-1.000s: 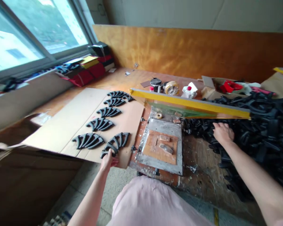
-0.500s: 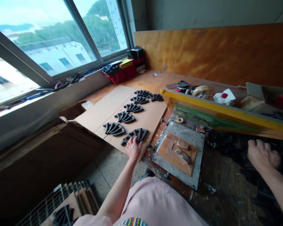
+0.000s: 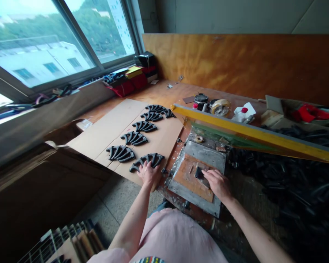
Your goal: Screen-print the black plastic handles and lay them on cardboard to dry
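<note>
The left hand [image 3: 148,173] lies palm down at about 6 o'clock on the near end of a cardboard sheet [image 3: 159,142], its fingers spread over a black fan-shaped moulded piece [image 3: 153,159]. The view does not show whether it grips the piece or only presses on it.

That piece is the nearest of six in a slanting line running toward 12 o'clock. The next one [image 3: 120,153] sits just beside it, and the farthest ones [image 3: 156,108] nearly touch each other.

The right hand [image 3: 218,184] is curled at about 4 o'clock over a scuffed metal plate [image 3: 205,153] with a brown pad [image 3: 188,179] fixed on it. Its fingertips [image 3: 208,174] are just beside a small dark piece [image 3: 199,172] on the pad; I cannot tell whether they hold it.

The work in hand, as it shows here, is at these two spots: the line on the cardboard and the pad on the plate.

A large heap of black moulded pieces [image 3: 287,182] lies at 3 o'clock, under a long yellow-edged frame [image 3: 252,131]. Beyond the frame, at 1 o'clock on the bench [image 3: 167,89], stand a dark tin [image 3: 201,100], a roll of tape [image 3: 220,107] and a white bottle [image 3: 241,115].
</note>
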Tool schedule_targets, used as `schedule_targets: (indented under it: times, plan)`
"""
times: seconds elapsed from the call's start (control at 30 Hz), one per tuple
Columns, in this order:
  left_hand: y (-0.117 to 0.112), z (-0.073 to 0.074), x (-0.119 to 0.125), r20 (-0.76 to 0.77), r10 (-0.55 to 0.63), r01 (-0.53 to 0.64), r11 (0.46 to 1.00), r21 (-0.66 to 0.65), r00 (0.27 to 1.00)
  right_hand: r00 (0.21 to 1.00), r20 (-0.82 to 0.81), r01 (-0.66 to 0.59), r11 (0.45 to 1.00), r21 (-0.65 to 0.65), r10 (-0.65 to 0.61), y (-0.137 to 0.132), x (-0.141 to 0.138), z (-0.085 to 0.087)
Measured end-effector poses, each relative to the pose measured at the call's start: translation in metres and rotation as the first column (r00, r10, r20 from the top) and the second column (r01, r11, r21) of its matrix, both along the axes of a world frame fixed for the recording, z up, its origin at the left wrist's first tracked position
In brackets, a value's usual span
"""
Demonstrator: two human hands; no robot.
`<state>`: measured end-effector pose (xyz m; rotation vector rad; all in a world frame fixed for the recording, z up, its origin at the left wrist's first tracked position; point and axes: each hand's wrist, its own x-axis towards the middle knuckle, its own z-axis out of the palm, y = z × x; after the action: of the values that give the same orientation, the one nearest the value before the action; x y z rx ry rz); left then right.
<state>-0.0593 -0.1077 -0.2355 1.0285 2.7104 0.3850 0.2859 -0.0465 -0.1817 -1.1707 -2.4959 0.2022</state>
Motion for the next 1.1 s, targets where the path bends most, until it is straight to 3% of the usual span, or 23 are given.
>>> schedule_targets:
  times: [0.13, 0.27, 0.37, 0.53, 0.67, 0.77, 0.93, 1.1]
  plan:
    - [-0.016, 0.004, -0.005, -0.064, -0.093, 0.093, 0.996, 0.001, 0.994, 0.999, 0.019, 0.039, 0.998, 0.048, -0.040, -0.004, -0.027, -0.003]
    - [0.008, 0.016, -0.021, -0.150, -0.168, 0.177, 0.983, 0.051, 0.974, 0.998, -0.019, 0.066, 0.991, 0.112, -0.064, -0.004, -0.031, -0.013]
    - [0.058, 0.027, -0.038, -0.197, -0.255, 0.282, 0.951, 0.126, 0.947, 0.995, -0.068, 0.079, 0.984, 0.158, -0.069, -0.008, -0.028, -0.028]
    - [0.179, 0.038, -0.053, -0.189, -0.445, 0.477, 0.860, 0.184, 0.875, 0.984, -0.078, 0.172, 0.965, 0.196, -0.159, -0.015, -0.028, -0.046]
    - [0.266, 0.030, -0.053, -0.092, -0.552, 0.560, 0.818, 0.130, 0.829, 0.956, -0.090, 0.292, 0.934, 0.206, -0.279, -0.021, -0.037, -0.046]
    - [0.307, 0.018, -0.054, 0.005, -0.554, 0.553, 0.831, 0.061, 0.832, 0.934, -0.073, 0.358, 0.915, 0.187, -0.351, -0.025, -0.045, -0.041]
    - [0.334, 0.002, -0.064, 0.036, -0.507, 0.507, 0.862, 0.026, 0.861, 0.897, -0.076, 0.443, 0.881, 0.166, -0.436, -0.028, -0.056, -0.032]
    - [0.321, -0.001, -0.061, 0.013, -0.503, 0.498, 0.859, 0.119, 0.864, 0.874, 0.020, 0.484, 0.873, 0.052, -0.486, -0.026, -0.062, -0.018]
